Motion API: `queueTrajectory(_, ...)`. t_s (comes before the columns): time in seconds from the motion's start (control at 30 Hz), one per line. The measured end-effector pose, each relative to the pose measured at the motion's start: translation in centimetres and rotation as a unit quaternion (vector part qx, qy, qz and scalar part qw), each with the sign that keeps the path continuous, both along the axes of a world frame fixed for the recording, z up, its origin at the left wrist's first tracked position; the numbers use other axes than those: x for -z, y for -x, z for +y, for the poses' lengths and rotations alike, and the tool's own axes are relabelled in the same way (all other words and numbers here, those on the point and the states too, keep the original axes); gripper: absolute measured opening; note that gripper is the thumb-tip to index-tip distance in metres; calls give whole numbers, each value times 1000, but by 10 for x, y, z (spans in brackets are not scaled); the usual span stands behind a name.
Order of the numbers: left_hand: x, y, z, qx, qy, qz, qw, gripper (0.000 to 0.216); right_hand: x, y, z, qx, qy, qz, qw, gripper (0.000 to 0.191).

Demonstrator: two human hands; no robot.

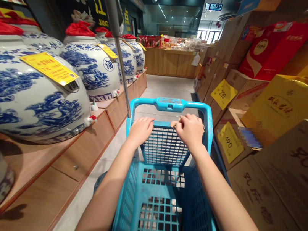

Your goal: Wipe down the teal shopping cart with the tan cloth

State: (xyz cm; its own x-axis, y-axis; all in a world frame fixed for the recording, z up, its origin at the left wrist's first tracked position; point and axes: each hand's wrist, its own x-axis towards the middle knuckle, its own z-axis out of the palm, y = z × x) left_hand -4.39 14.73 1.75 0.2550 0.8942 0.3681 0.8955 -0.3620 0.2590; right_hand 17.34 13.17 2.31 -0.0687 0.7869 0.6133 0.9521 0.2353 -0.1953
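A blue plastic shopping cart (187, 182) with gridded walls and floor stands right in front of me. My left hand (141, 131) curls over the left part of its far rim, fingers closed. My right hand (190, 130) is closed on the same rim farther right. Under its fingers a small beige crumpled thing (173, 124) pokes out; I cannot make out what it is. Beyond both hands rises the cart's looped handle (170, 103), which neither hand touches. A grey metal pole (123, 68) runs up from the cart's left side.
Large blue-and-white jars (53, 112) with red cloth tops line a wooden ledge (88, 144) on the left. Stacked cartons (283, 196) and a yellow gift bag (285, 108) crowd the right. Tiled floor (170, 85) leads to a wooden counter (167, 63) with goods.
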Motion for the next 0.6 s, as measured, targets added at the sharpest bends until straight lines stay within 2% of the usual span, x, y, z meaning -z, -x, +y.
queueTrajectory(0.03,-1,0,0,1,3,1,1000,40,0,-2,0,25,-2,3,1000,19)
queueTrajectory(0.1,-1,0,-1,3,3,0,1000,40,1,-3,1,15,-7,5,1000,18)
queueTrajectory(0.2,0,0,0,2,-7,-4,1000,39,6,3,1,-103,-16,9,994,16)
queueTrajectory(0.27,1,0,0,0,-10,-7,1000,39,8,7,2,-149,-19,21,988,15)
queueTrajectory(0.33,2,0,1,1,-10,-9,1000,38,9,6,3,-117,-24,34,992,16)
queueTrajectory(0.47,1,0,0,0,-6,-15,1000,38,8,-6,6,17,-44,49,998,21)
queueTrajectory(0.53,1,0,0,0,-5,-12,1000,38,9,-8,7,18,-43,58,997,21)
queueTrajectory(0.6,1,0,-1,2,-6,-8,1000,39,11,-4,8,-49,-36,73,996,21)
